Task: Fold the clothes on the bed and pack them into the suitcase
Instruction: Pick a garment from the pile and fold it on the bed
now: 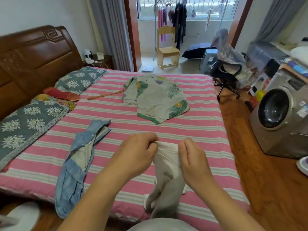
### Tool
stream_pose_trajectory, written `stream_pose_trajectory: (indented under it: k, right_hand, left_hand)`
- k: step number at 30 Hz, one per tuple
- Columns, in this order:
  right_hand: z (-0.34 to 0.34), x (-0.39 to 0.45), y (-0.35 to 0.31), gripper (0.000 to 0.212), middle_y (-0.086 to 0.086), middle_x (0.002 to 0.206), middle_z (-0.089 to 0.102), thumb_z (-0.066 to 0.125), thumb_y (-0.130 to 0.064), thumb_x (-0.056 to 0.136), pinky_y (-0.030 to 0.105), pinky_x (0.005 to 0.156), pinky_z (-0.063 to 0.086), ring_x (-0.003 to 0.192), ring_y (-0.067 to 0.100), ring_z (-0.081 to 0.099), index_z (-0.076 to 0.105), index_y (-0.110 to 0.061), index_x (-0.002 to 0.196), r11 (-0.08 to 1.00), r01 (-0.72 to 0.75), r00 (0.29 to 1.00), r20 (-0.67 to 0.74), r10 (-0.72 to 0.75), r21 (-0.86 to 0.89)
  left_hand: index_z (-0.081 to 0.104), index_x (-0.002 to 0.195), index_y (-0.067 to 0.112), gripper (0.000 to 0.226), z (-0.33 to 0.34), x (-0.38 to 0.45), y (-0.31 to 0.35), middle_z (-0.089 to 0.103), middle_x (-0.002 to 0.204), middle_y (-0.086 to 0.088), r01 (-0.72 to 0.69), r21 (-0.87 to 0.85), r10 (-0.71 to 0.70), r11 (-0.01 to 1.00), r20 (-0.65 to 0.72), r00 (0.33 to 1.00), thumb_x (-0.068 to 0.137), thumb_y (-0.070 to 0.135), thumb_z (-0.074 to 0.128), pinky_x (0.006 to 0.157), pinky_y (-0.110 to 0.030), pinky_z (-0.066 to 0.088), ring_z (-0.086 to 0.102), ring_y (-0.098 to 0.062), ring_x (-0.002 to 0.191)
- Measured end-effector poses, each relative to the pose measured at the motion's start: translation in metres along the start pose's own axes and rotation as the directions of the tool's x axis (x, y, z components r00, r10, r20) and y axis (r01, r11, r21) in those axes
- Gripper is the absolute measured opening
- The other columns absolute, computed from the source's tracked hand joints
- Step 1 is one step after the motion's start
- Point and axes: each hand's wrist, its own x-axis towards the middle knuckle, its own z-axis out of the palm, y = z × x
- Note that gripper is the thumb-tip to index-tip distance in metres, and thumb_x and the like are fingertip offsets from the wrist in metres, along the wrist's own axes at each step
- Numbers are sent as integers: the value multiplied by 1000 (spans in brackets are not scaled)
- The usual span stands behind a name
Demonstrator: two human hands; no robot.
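My left hand (pixel 136 154) and right hand (pixel 193 157) pinch a white garment (pixel 166 179) hanging at the bed (pixel 191 130) edge; bare striped sheet lies beyond.

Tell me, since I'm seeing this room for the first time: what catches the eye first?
Both hands, left and right, hold up a white garment by its top edge over the near side of the pink striped bed. A leaf-print shirt lies mid-bed, and a blue denim garment sprawls at the left.
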Motion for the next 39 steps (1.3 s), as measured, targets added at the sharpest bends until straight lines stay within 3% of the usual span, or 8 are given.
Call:
stream_pose_trajectory:
  k: [6,11,17,22,25,29,34,39]
  right_hand:
    - [-11,12,21,21,-18,81,39,59,-29,98,28,61,38,71,8,45,42,-36,88,923,272,947,244,-207,-271]
    - [-28,34,77,22,-5,78,64,54,-9,87,35,64,51,76,23,60,64,-27,82,788,-196,917,176,359,-584]
    - [-70,32,158,23,10,102,69,61,-14,87,35,73,52,95,35,65,72,-23,106,496,-501,799,-159,580,-709]
    - [-59,34,181,28,18,103,68,49,-12,96,44,84,56,88,36,67,66,-5,117,482,-869,436,-285,853,113]
    - [-28,6,181,28,15,103,66,41,-5,99,43,80,59,83,28,66,58,-8,122,29,-600,212,124,969,799]
    - [8,-47,192,34,16,82,62,34,11,96,23,39,50,58,23,59,57,-3,117,259,-757,264,-83,961,600]
    - [24,-115,186,35,13,107,66,45,12,95,38,70,55,83,26,64,68,-8,113,490,-841,471,-134,872,232]
    - [38,-187,168,35,9,118,69,59,7,91,41,87,58,101,26,67,73,-23,101,382,-917,386,13,922,111]
  left_hand:
    - [67,81,28,30,-4,2,10,70,67,4,-43,-352,-68,935,-295,953,98,11,49,64,-47,60,70,-18,62]
    - [67,87,13,28,-17,26,-23,74,77,-12,25,-710,-419,704,-387,821,103,3,46,64,-34,62,76,-24,70]
    - [62,110,2,16,-41,47,-148,69,100,-19,-76,-976,-844,205,-216,492,99,2,51,57,-21,58,73,-16,64]
    - [61,108,-1,22,14,15,-228,65,102,-30,198,-930,-867,309,-190,460,99,-1,41,52,-26,61,70,-30,71]
    - [64,101,-6,24,58,-15,-263,67,92,-33,405,-870,-898,281,-90,430,100,1,41,42,-25,56,68,-26,49]
    - [64,121,-4,29,94,-57,-300,71,106,-26,633,-748,-936,200,46,349,102,12,47,52,-31,58,74,-31,77]
    - [58,85,-5,18,105,-113,-328,60,48,-15,648,-760,-912,-47,297,283,96,-9,44,31,-24,46,59,-26,42]
    - [60,86,1,17,96,-146,-364,62,83,-18,663,-745,-895,-74,342,284,97,-6,49,41,-26,56,62,-25,66]
